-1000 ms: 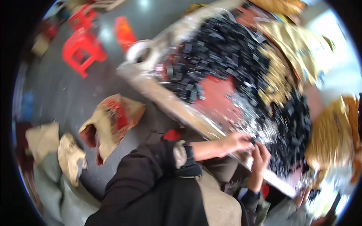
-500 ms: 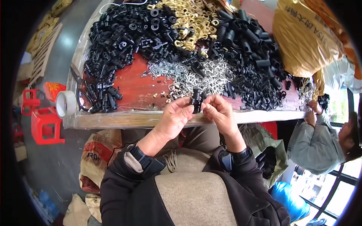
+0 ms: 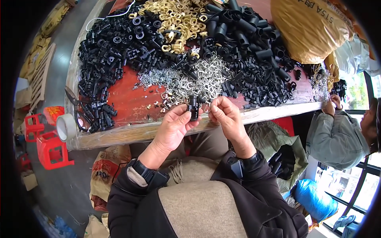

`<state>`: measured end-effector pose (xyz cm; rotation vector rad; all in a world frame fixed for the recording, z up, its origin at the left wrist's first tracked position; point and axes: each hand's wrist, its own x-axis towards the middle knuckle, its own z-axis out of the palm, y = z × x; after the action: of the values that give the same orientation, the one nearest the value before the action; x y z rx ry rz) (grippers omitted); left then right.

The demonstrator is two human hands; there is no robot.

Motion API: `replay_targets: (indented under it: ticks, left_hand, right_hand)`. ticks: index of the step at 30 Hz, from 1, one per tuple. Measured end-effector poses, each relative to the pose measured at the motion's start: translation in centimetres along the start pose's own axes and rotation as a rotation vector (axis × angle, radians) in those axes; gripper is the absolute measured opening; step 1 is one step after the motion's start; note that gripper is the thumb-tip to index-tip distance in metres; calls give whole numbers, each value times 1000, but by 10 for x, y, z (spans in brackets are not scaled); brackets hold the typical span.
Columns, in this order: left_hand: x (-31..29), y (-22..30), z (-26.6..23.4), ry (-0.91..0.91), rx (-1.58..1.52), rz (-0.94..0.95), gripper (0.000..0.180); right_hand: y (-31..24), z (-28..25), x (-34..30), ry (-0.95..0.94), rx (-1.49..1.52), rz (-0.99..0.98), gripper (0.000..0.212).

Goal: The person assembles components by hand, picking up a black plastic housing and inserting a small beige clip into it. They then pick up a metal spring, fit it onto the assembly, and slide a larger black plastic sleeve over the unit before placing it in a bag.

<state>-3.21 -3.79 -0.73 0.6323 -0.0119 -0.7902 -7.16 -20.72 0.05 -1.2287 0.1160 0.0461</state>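
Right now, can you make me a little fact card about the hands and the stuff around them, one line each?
Left hand: the left hand grips a black part
Right hand: the right hand is beside it, thumb and fingers pinched; can't tell if anything is between them
Piles: black tubes, gold-coloured pieces, silver-coloured pieces
Table: the table has a red top
Table's left corner: tape roll
Floor at left: red stools
Far right: another person in a grey sleeve

A workshop; black parts (image 3: 119,51) and silvery clips (image 3: 211,75) heaped on a worktable (image 3: 129,95); bulging sack (image 3: 309,35).
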Motion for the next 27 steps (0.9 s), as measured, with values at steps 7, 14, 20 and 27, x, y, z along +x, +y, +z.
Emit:
replay_targets:
  ticks: [7, 14, 20, 27]
  left_hand:
    - [-7, 2, 5, 16, 1, -117, 23]
    - [-13, 0, -1, 58, 48, -125, 22]
    - [-23, 2, 5, 61, 118, -143, 21]
    - [-25, 2, 12, 68, 176, -208, 21]
  right_hand:
    - [-13, 18, -3, -7, -645, -470, 7]
    - [-14, 26, -9, -38, -836, -595, 9]
    - [-18, 30, -18, -89, -958, -589, 10]
    - [-9, 20, -26, -101, -395, -155, 14]
